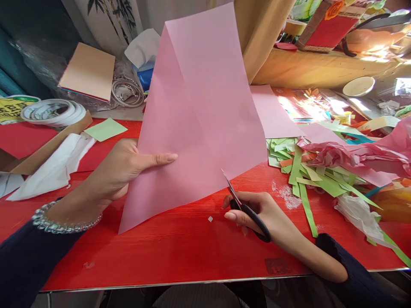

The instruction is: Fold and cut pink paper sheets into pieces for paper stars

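the left hand is pinching a large pink sheet at its left edge — the thumb is lying flat across the near face, while the fingers are mostly hiding behind it. the sheet is standing tilted up over the red table, its faint crease showing near the top. the right hand is curling partly closed around the black-handled scissors, with the blades pointing up and left and overlapping the sheet's lower edge in view; whether they are straddling the paper, i cannot tell. a small pale scrap is lying on the table below the sheet, left of the scissors. green paper strips are lying in a heap on the right — crumpled pink paper is resting beside and partly over them.
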The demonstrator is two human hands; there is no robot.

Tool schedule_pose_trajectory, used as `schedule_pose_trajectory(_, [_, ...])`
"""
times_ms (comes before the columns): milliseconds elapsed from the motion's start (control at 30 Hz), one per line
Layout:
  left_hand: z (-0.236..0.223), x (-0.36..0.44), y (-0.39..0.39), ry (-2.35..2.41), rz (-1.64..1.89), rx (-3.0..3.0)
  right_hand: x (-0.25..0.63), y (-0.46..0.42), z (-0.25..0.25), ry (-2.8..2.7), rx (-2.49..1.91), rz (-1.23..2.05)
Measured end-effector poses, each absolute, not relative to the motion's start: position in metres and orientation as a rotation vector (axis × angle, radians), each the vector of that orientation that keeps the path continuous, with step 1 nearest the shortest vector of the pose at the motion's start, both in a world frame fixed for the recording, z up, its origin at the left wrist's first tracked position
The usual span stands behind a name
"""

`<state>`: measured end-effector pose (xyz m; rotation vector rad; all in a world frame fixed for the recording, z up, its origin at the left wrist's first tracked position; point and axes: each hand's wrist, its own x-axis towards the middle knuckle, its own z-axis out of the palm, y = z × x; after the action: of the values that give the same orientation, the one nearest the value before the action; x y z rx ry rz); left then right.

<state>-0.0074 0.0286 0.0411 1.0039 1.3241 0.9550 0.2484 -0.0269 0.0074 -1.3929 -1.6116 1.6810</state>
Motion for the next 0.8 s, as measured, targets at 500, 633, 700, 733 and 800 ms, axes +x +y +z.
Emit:
schedule_pose_trajectory(500, [0.0365, -0.0055, 0.0262, 1.347, 0.852, 1.02, 0.2458, -0.0279, 0.0024, -1.582, -1.353, 1.67])
schedule_pose_trajectory(633, [0.0364, -0.0049, 0.0264, 1.361, 0.853, 1.029, 0.2444, -0.0268, 0.001, -1.543, -1.372, 1.689])
schedule_pose_trajectory(700, [0.036, -0.0056, 0.0255, 1.39, 0.828, 1.047, 0.2436, -0.027, 0.0029, -1.536, -1.393, 1.673])
schedule_pose_trajectory(733, [0.0357, -0.0061, 0.0249, 1.403, 0.81, 1.057, 0.2432, -0.0273, 0.0041, -1.533, -1.403, 1.663])
schedule_pose_trajectory(800, [0.035, -0.0071, 0.0236, 1.424, 0.777, 1.072, 0.2425, -0.0282, 0.0062, -1.53, -1.42, 1.656])
